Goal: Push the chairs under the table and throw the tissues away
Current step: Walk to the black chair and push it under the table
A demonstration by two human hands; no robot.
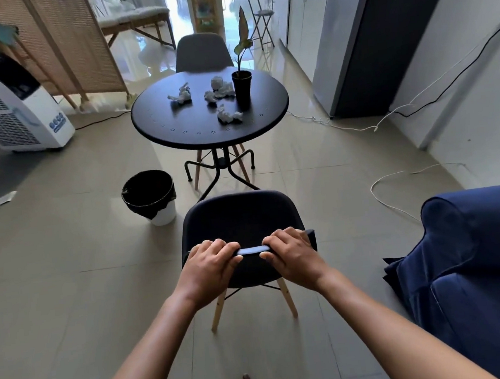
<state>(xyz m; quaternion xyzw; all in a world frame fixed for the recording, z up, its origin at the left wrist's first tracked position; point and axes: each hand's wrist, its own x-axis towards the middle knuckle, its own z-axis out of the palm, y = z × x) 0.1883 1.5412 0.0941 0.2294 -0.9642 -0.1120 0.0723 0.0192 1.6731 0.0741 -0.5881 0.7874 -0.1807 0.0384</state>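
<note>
A dark chair with wooden legs [240,217] stands on the tiles just in front of me, a short way back from the round black table [175,126]. My left hand [212,268] and my right hand [293,254] both grip the top edge of its backrest. A second dark chair [202,52] stands at the table's far side, close to the top. Several crumpled white tissues [221,87] lie on the tabletop. A white bin with a black liner [150,197] stands on the floor left of the table's base.
A potted plant [242,87] stands on the table. A white air cooler [5,103] is at the left, a blue sofa [478,259] at the right, a fridge [374,36] beyond it. Cables [396,202] trail across the floor on the right.
</note>
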